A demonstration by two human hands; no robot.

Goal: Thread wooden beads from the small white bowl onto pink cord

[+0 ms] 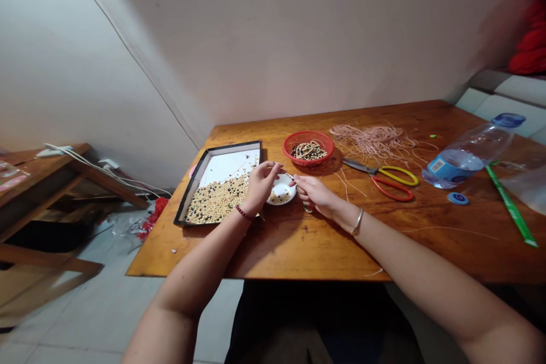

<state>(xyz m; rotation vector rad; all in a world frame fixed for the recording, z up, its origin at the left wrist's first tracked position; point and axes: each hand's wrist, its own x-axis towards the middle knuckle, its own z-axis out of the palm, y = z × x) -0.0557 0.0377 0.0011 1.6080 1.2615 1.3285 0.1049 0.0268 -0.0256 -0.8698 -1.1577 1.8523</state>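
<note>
Both my hands work over a small white dish (pixel 285 184) holding a few beads on the wooden table (pixel 298 244). My left hand (pixel 261 182) is closed in a pinch above the dish's left edge; what it pinches is too small to name. My right hand (pixel 314 193) is closed too, its fingertips pinched at the dish's right side, apparently on a thin cord. A black-rimmed tray (pixel 200 173) full of pale and dark beads lies just left of my left hand. Behind the dish stands a red basket (pixel 294 139) with strung beads.
A heap of pink cord (pixel 375 139) lies at the back. Scissors (pixel 386 177) with yellow and orange handles lie right of my hands. A plastic water bottle (pixel 471 153) lies on its side, its blue cap (pixel 458 198) nearby, and a green stick (pixel 509 207) at the right.
</note>
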